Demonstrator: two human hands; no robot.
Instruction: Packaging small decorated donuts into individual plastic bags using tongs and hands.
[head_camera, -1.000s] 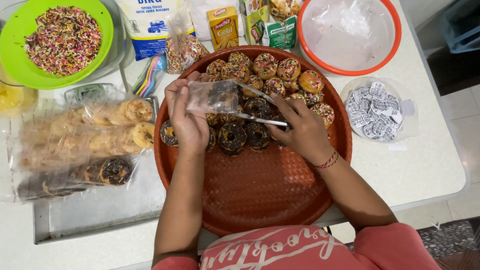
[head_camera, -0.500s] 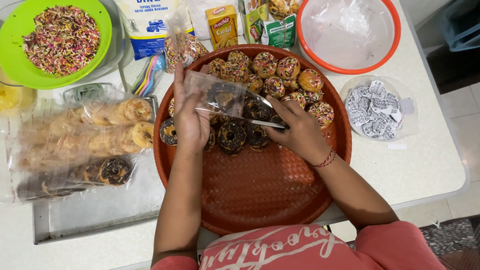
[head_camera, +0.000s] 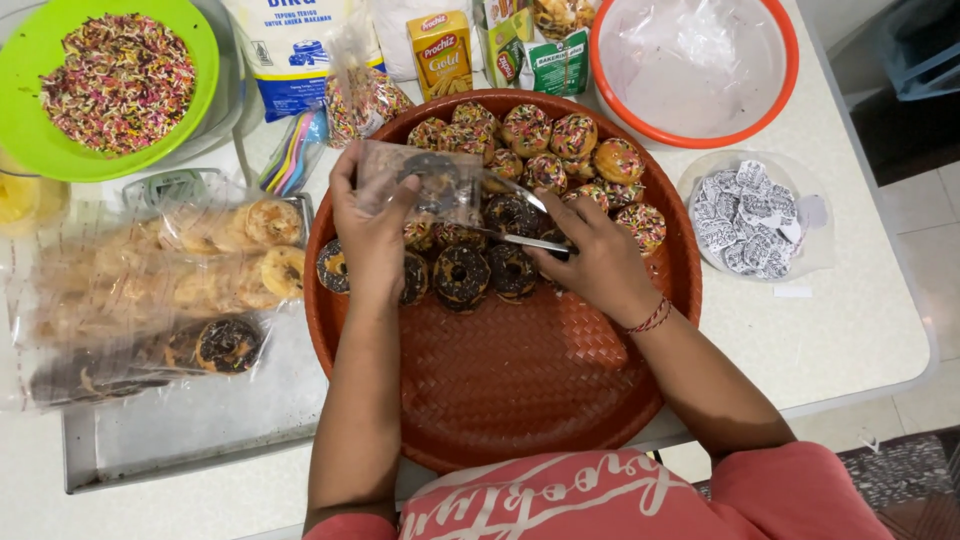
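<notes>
Two hands, left (head_camera: 368, 235) and right (head_camera: 590, 258), hold one clear bag (head_camera: 425, 190) and one tongs (head_camera: 525, 240).

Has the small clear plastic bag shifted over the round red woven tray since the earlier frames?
Yes. The small clear plastic bag moved slightly toward the far rim of the round red woven tray.

Single view, head-worn camera. Looks steeply down, almost plumb, onto table (head_camera: 860, 330) from above person's chest. Near: forearms run up from bottom edge, hands mid-frame over round tray (head_camera: 520, 400). Tray fills centre; bowls and packets along top edge; floor strip at right. No second view to overlap.
</notes>
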